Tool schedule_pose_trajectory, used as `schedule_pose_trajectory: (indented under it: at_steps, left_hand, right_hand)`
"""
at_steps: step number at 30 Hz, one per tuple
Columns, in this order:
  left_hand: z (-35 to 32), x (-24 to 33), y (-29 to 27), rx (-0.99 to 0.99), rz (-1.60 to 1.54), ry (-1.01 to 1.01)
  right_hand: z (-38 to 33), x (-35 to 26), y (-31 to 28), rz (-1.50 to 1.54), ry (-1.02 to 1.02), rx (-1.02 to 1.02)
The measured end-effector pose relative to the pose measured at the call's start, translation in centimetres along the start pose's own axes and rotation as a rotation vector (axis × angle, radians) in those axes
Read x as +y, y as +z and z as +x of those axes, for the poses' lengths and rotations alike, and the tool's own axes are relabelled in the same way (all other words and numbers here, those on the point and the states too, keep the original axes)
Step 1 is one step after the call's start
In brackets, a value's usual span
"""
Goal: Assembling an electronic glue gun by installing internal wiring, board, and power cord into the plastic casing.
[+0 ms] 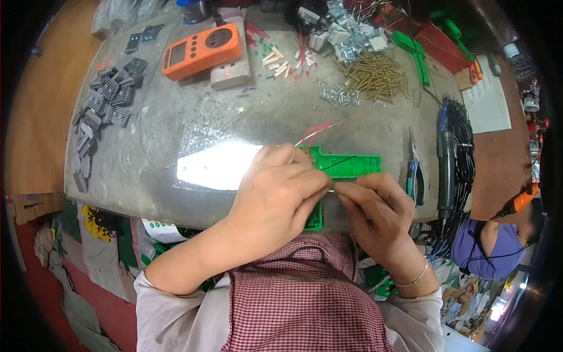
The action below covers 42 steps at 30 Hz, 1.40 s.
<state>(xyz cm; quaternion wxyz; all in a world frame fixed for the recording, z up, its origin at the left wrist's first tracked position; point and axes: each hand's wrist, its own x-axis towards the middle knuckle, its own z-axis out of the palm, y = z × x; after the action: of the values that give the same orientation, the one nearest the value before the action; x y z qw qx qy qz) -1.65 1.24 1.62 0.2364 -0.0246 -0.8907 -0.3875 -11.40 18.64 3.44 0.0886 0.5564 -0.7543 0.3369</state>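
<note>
A green plastic housing [352, 166] lies open at the table's front edge, its long arm pointing right and its lower part running under my hands. My left hand [284, 188] is closed over it, fingertips pressed together, and covers much of its left side. Close by on the right, my right hand [380, 206] pinches thumb against forefinger. A short, thin whitish piece [332, 190] shows between the two sets of fingertips; its ends are hidden. Red and white wires [316, 131] rise from the housing behind my left hand, and a thin black wire [339, 162] crosses its arm.
Pliers [416, 176] and a soldering iron [446, 170] lie to the right. Brass screws [375, 79], small silver screws [339, 94] and metal parts [346, 32] are heaped behind. An orange meter [202, 51] sits on a power strip [231, 73]. Grey blocks [108, 97] fill the left. Another person [489, 249] is at right.
</note>
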Motion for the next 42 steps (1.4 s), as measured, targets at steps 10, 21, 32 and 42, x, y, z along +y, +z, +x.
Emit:
schedule_pose_trajectory:
  at_steps: [10, 21, 32, 42]
  left_hand:
    - [-0.3, 0.2, 0.2, 0.031, -0.086, -0.063]
    - [-0.2, -1.2, 1.2, 0.105, 0.166, 0.241]
    - [-0.2, -1.3, 1.6, 0.131, 0.139, 0.291]
    - [0.8, -1.0, 1.6, 0.1, 0.101, 0.24]
  right_hand:
    - [0.9, -0.1, -0.1, 0.303, 0.343, -0.126]
    - [0.0, -0.3, -0.2, 1.147, 0.952, -0.267]
    - [-0.3, 1.4, -0.2, 1.296, 1.092, -0.484]
    - [0.0, 2.5, 0.0, 1.545, 1.198, -0.462]
